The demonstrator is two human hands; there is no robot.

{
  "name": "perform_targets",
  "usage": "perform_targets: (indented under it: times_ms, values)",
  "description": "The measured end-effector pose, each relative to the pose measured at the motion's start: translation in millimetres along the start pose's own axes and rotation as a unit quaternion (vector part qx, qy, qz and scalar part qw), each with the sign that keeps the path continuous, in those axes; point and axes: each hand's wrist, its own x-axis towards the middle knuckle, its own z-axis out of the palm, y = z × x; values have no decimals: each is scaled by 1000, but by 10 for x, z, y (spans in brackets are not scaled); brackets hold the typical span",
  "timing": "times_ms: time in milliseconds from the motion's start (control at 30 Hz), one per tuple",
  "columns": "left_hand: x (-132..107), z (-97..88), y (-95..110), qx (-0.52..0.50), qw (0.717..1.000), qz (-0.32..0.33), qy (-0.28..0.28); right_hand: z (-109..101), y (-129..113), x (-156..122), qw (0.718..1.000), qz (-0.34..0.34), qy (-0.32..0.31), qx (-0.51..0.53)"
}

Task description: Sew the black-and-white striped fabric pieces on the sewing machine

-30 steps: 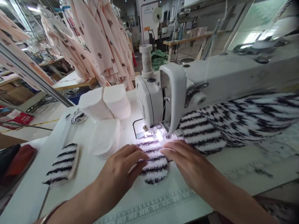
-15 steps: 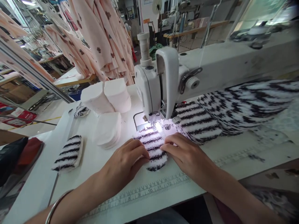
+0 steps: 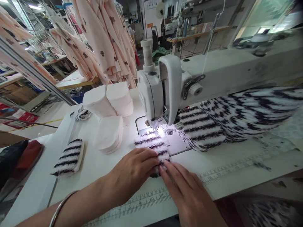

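A small fuzzy piece with black and white stripes point(image 3: 151, 143) lies under the lit needle of the white sewing machine point(image 3: 163, 91). My left hand point(image 3: 132, 171) rests flat on the piece's near end, fingers stretched out and together. My right hand point(image 3: 182, 189) lies beside it, its fingertips pressing the piece's near right corner. Both hands press down on the fabric without gripping it. The piece's near edge is hidden under my fingers.
Stacks of white pads point(image 3: 107, 104) stand left of the machine. Another striped piece point(image 3: 68, 157) lies at the left. A long pile of striped fabric point(image 3: 236, 116) runs under the machine arm. A ruler point(image 3: 142, 201) is printed along the table's front edge. Pink garments point(image 3: 104, 41) hang behind.
My right hand has drawn back from beside the needle to the piece's near corner. The left hand has slid slightly toward me. The striped piece has turned under the needle.
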Motion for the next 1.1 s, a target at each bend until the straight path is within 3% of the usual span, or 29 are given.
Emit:
perform_targets:
  times_ms: [133,433,600,767,900,1100]
  values:
    - [-32,50,-63,-1,1000,-5,-14,102,-77,-21,1000,16,20,-11]
    - [24,-7,-305,-18,1000,-9,-3,227,22,233,999,14,38,-24]
    - [98,-39,-445,-3,1000,-13,-3,290,64,388,999,15,2,-36]
    - [159,-74,-541,34,999,-7,23,296,109,522,999,15,14,-38]
    - [170,-67,-568,75,996,-8,37,292,191,571,1000,-2,0,-30]
    - [181,-34,-487,134,989,-9,54,289,402,577,996,28,-33,73]
